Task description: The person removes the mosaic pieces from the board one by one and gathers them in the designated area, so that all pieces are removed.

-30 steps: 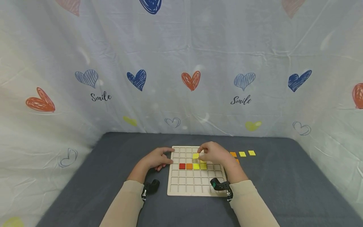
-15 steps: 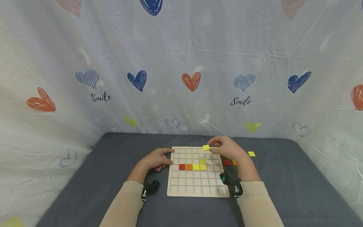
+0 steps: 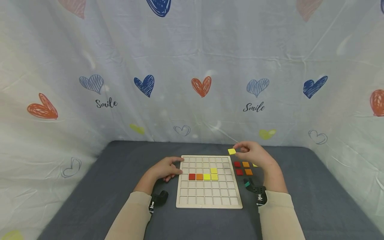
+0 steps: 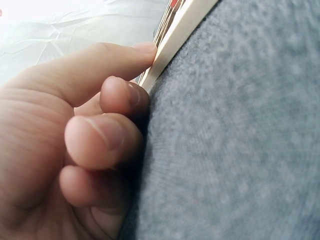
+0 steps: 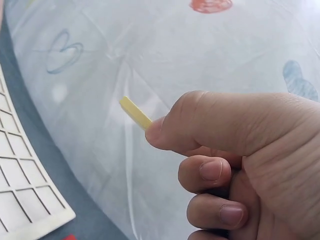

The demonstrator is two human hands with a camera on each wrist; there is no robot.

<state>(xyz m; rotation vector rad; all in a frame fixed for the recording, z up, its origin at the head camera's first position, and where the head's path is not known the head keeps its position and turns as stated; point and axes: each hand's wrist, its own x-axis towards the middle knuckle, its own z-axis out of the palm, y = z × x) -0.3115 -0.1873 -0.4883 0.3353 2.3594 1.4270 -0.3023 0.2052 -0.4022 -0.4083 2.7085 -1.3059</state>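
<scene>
My right hand (image 3: 253,154) pinches a yellow square tile (image 3: 231,151) between thumb and fingertips, held up beyond the far right corner of the wooden grid board (image 3: 200,201). In the right wrist view the tile (image 5: 135,112) shows edge-on, with the other fingers curled below. My left hand (image 3: 165,167) rests at the board's left side, index finger and thumb spread and touching its edge. On the board lie a red tile (image 3: 192,176), an orange tile (image 3: 199,176) and two yellow tiles in one row, with another yellow tile (image 3: 213,170) behind the right end.
Right of the board, red tiles (image 3: 239,172) and orange tiles (image 3: 248,172) lie on the dark grey tablecloth (image 3: 135,150). A yellow tile (image 3: 255,165) there is partly hidden by my right hand. A white curtain (image 3: 168,110) with printed hearts hangs behind the table.
My right hand has lifted the yellow tile from over the board and carried it right, past the far corner. The tiles beside the board have come into view. My left hand stays put.
</scene>
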